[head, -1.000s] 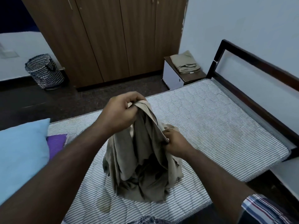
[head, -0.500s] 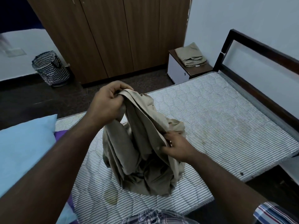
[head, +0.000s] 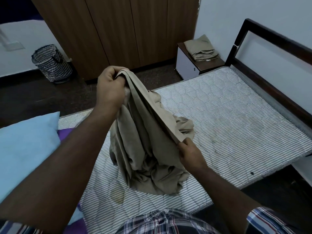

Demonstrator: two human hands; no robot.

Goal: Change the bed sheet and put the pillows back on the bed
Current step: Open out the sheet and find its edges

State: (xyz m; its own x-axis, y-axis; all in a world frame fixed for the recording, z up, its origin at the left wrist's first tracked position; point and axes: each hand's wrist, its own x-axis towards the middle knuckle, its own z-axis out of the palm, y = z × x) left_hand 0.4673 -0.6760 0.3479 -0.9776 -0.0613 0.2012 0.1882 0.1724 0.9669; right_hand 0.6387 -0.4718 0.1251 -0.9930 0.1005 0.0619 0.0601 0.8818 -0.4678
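Observation:
A crumpled beige bed sheet (head: 148, 157) is heaped on the bare striped mattress (head: 228, 115). My left hand (head: 110, 89) grips one end of the sheet's hem and holds it up above the heap. Lower and to the right, my right hand (head: 189, 152) pinches the same hem, which runs taut between both hands. A light blue pillow (head: 25, 146) lies at the left end of the mattress, with a purple cloth (head: 65, 134) partly under it.
A dark wooden headboard (head: 276, 53) closes the bed's right end. Beside it stands a small bedside table (head: 199, 65) with folded beige cloth (head: 201, 49) on top. A zigzag-patterned laundry basket (head: 51, 64) stands on the dark floor by the wooden wardrobe (head: 118, 31).
My right hand has slid down and to the right along the hem, away from my left hand. A longer stretch of the edge now runs taut between them.

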